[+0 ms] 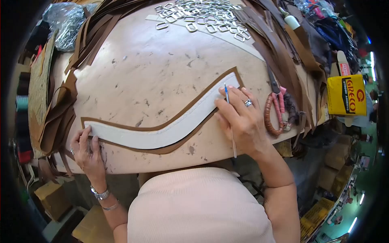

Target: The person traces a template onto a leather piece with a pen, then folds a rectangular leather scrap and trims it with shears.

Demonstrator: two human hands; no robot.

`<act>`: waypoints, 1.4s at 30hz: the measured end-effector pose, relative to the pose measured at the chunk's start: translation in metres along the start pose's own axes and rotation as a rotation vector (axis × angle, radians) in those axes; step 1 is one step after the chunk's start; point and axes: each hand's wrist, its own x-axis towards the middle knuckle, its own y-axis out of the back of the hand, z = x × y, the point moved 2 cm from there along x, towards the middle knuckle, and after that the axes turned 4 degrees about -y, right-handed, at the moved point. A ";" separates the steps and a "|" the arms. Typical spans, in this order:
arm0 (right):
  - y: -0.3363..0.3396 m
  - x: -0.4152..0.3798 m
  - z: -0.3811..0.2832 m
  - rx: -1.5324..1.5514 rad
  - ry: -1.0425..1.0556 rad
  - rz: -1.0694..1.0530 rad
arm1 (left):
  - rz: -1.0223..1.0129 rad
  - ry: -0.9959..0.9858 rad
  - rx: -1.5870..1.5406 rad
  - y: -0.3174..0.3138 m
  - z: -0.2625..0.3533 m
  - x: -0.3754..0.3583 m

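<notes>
Tube lights (352, 224) glow beyond a stained, pale worktable (121, 97)

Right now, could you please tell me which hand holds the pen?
The right hand holds the blue-and-white pen; the left hand, without one, touches the pale curved strip's left end.

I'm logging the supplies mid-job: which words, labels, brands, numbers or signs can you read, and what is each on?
"GRECO": on the yellow container at the right, printed sideways.
"STRONG ADHESIVE": on the same container, also sideways.
Round emblem resembling a "G": same container.
Red-and-white label just above it: too small to read surely.
Yellow package at lower right: print too blurred.
No number is legible.
</notes>
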 end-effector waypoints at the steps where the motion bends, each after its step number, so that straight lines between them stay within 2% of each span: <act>1: -0.001 -0.001 -0.006 0.041 0.031 -0.019 | -0.002 -0.004 0.012 0.001 0.000 0.000; 9: -0.019 -0.002 -0.052 0.275 0.283 -0.164 | -0.008 0.024 0.026 0.002 0.006 0.002; 14: -0.020 0.005 -0.057 0.250 0.246 -0.141 | -0.032 0.021 0.129 0.003 0.014 0.001; 17: -0.017 0.010 -0.058 0.225 0.251 -0.179 | -0.070 -0.142 0.076 0.003 0.026 -0.007; 21: -0.011 0.022 -0.057 0.358 0.154 -0.287 | -0.117 -0.145 0.042 0.009 0.027 -0.010; 22: -0.008 0.030 -0.056 0.386 0.129 -0.374 | -0.110 -0.149 0.033 0.009 0.026 -0.009; 25: -0.009 0.062 -0.064 0.529 0.002 -0.428 | -0.105 -0.142 0.010 0.007 0.022 -0.011; 26: -0.013 0.075 -0.075 0.720 -0.111 -0.449 | -0.096 -0.138 -0.001 0.007 0.021 -0.011; 28: -0.027 0.103 -0.093 0.879 -0.107 -0.460 | -0.091 -0.127 -0.022 0.005 0.021 -0.013; 30: -0.046 0.127 -0.117 0.905 0.006 -0.447 | -0.095 -0.113 -0.035 0.004 0.020 -0.014; 35: -0.109 0.156 -0.171 1.197 -0.107 -0.515 | -0.100 -0.103 0.021 0.004 0.021 -0.016; 42: -0.114 0.161 -0.183 0.972 -0.042 -0.560 | -0.079 -0.087 0.026 0.001 0.020 -0.016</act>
